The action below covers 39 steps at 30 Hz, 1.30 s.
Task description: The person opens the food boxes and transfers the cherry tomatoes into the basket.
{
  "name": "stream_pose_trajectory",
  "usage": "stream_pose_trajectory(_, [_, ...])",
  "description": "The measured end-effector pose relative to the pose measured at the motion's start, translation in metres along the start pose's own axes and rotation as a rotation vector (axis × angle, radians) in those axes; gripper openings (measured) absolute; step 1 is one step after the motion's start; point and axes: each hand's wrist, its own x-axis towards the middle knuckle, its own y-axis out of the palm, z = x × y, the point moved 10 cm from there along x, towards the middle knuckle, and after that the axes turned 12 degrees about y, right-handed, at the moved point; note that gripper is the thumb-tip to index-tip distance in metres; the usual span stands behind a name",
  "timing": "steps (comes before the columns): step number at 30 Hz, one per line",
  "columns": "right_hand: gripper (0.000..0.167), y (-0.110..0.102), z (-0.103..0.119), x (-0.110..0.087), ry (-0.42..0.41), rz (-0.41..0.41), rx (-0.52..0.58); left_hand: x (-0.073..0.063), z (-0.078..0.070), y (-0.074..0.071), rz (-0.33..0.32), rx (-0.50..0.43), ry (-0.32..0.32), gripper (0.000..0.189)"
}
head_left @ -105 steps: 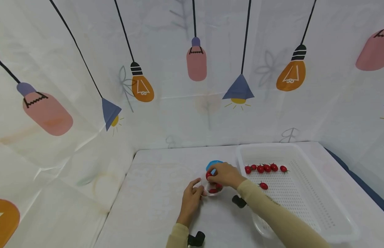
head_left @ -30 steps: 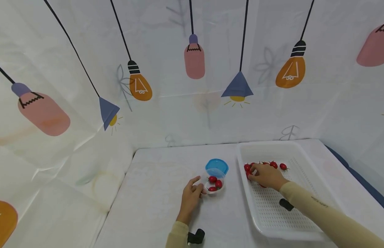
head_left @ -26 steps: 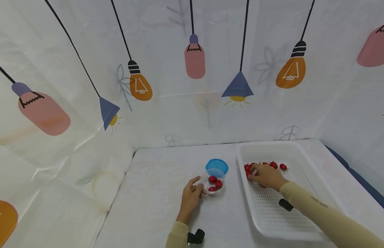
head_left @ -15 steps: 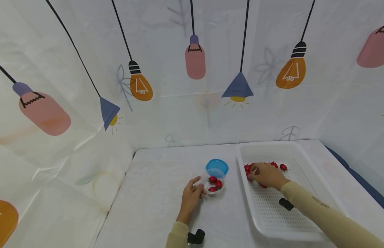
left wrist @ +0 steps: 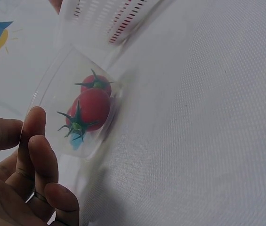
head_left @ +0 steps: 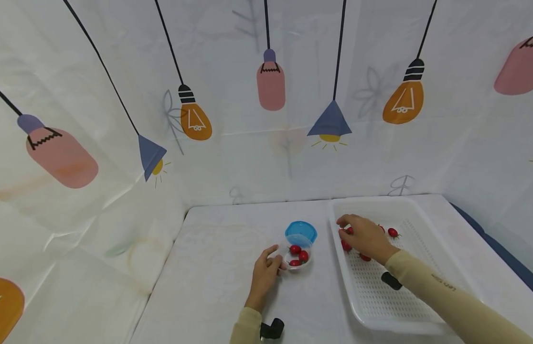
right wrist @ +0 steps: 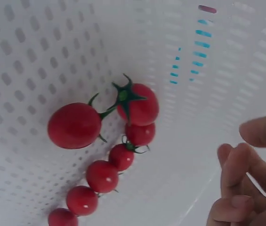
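My left hand (head_left: 265, 273) pinches the near-left rim of a small clear plastic container (left wrist: 52, 89) between thumb and fingers. Three cherry tomatoes (head_left: 294, 249) with green stems lie inside it. A round blue lid (head_left: 302, 229) sits right behind the container. Over the left side of a white perforated tray (head_left: 421, 286) hovers my right hand (head_left: 365, 236), its fingers bent and nothing between them. Several cherry tomatoes (right wrist: 75, 125) lie in the tray below and beside that hand; in the right wrist view they are apart from its fingertips. The hand partly hides them in the head view.
The tray's raised left wall (head_left: 345, 286) stands between the container and the tray's tomatoes. A white cloth covers the table (head_left: 215, 267). A sheet printed with lamps (head_left: 292, 157) hangs at the back and left. Black camera mounts (head_left: 272, 328) sit on the wrists.
My right hand has gone from the container, where it held a tomato, to the tray; that tomato now lies in the container. Lately it rose slightly leftward. The left hand stayed put.
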Motion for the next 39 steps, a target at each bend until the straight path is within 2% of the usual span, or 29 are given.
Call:
stream_pose_trajectory(4, [0.024,-0.01,0.016,-0.003,-0.037,-0.079,0.008,-0.001,-0.002,0.0,0.002,-0.006,0.009,0.042])
stream_pose_trajectory(7, [0.024,-0.014,0.029,-0.003,-0.057,-0.102,0.01,-0.001,-0.002,0.0,0.003,-0.006,0.023,0.041])
stream_pose_trajectory(13, [0.028,-0.009,0.054,0.002,-0.071,-0.064,0.026,0.0,-0.001,0.0,0.006,-0.012,0.028,0.041])
stream_pose_trajectory(17, [0.03,-0.002,0.07,0.006,-0.077,0.0,0.042,-0.001,0.0,0.0,0.011,-0.015,0.021,0.042])
stream_pose_trajectory(26, [0.032,0.025,0.1,0.01,-0.058,0.233,0.029,0.0,0.001,0.0,-0.001,-0.016,0.03,0.041])
stream_pose_trajectory(29, [0.031,0.038,0.105,0.009,-0.04,0.318,0.022,0.001,0.003,0.0,0.005,-0.021,0.031,0.041])
stream_pose_trajectory(32, [0.03,0.052,0.108,0.008,-0.034,0.402,0.034,-0.001,-0.005,0.001,0.011,-0.025,0.037,0.042])
stream_pose_trajectory(36, [0.026,0.066,0.112,0.004,-0.053,0.466,0.029,-0.001,-0.008,0.0,0.009,-0.019,0.052,0.042])
stream_pose_trajectory(39, [0.025,0.076,0.113,0.002,-0.043,0.5,-0.006,0.002,-0.001,-0.001,-0.001,-0.018,0.061,0.041])
